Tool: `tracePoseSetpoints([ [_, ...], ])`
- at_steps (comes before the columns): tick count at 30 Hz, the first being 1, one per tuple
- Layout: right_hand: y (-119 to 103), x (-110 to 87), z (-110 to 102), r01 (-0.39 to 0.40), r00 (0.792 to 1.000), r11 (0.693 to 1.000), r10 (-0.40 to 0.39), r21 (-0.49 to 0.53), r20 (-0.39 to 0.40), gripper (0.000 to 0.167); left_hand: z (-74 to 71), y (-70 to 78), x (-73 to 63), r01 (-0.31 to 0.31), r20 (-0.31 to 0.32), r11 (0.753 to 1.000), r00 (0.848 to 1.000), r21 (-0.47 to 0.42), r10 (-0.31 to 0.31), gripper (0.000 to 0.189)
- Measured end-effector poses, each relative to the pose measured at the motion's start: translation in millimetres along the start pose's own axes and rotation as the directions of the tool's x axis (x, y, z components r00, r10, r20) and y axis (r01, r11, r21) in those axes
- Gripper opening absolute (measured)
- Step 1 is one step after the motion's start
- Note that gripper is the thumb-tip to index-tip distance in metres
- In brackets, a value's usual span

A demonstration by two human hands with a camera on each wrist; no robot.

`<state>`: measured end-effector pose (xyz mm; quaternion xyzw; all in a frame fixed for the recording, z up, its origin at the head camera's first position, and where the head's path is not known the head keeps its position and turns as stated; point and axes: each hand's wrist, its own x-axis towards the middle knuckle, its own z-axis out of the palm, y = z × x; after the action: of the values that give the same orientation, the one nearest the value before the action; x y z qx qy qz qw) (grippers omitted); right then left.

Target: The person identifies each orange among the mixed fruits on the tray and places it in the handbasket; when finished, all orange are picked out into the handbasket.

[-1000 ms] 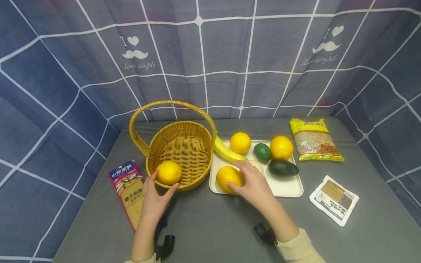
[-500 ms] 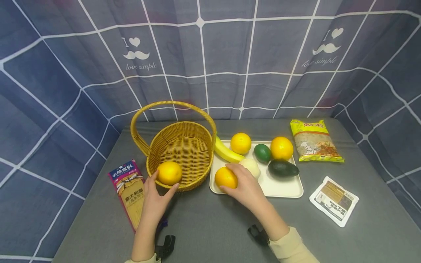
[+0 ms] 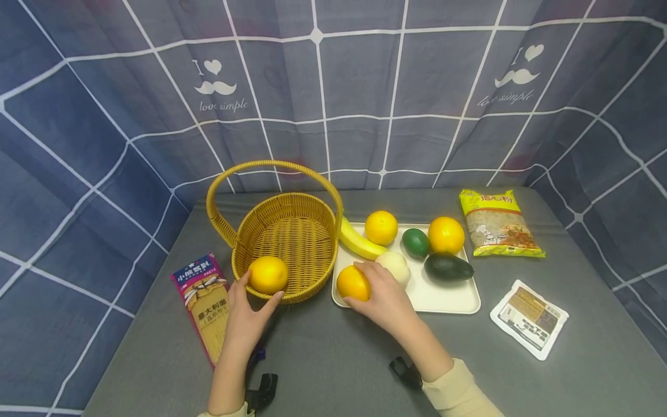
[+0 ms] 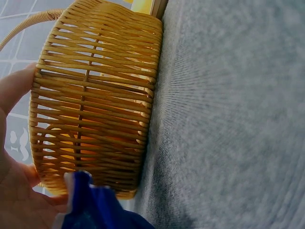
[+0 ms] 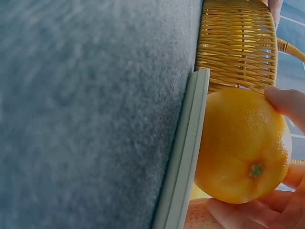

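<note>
A wicker basket (image 3: 307,243) with an arched handle stands left of centre, with a yellow-orange citrus fruit (image 3: 268,274) at its front left inside. My left hand (image 3: 249,315) holds the basket's front rim, thumb and fingers spread either side of that fruit; in the left wrist view they reach over the woven edge. My right hand (image 3: 383,298) grips an orange (image 3: 353,283), its stem end showing in the right wrist view, over the front left corner of the white tray (image 3: 424,301). A pale round fruit (image 3: 394,266) sits just behind this hand.
Also on the tray are a banana (image 3: 359,240), two more oranges, a small green fruit (image 3: 415,242) and a dark avocado (image 3: 449,266). A pasta pack (image 3: 200,307) lies left of the basket. A yellow food bag (image 3: 500,223) and a white packet (image 3: 530,318) lie right.
My right hand has moved slightly left with the orange, towards the basket, uncovering more of the pale round fruit. The left hand has stayed in place at the basket.
</note>
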<state>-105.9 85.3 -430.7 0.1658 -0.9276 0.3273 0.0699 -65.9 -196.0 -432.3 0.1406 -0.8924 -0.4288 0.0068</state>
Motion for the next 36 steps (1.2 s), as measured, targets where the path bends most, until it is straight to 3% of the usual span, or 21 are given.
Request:
tracePoseSetpoints([
  [14,-1.2,3.4,0.7,-0.005,1.000,1.000,0.005,-0.024,-0.008,0.069,-0.8,0.8,0.3,-0.005,0.005,1.000,1.000,-0.005,0.005,0.102],
  [24,-11.3,9.9,-21.0,-0.005,0.999,0.995,0.009,0.095,-0.041,0.069,-1.4,0.8,-0.4,-0.005,0.007,1.000,1.000,0.000,0.005,0.102],
  [36,-40.0,35.5,-24.8,0.113,0.990,0.973,-0.094,0.200,-0.103,0.066,-0.7,0.4,-0.1,0.002,0.000,1.000,1.000,-0.001,-0.002,0.103],
])
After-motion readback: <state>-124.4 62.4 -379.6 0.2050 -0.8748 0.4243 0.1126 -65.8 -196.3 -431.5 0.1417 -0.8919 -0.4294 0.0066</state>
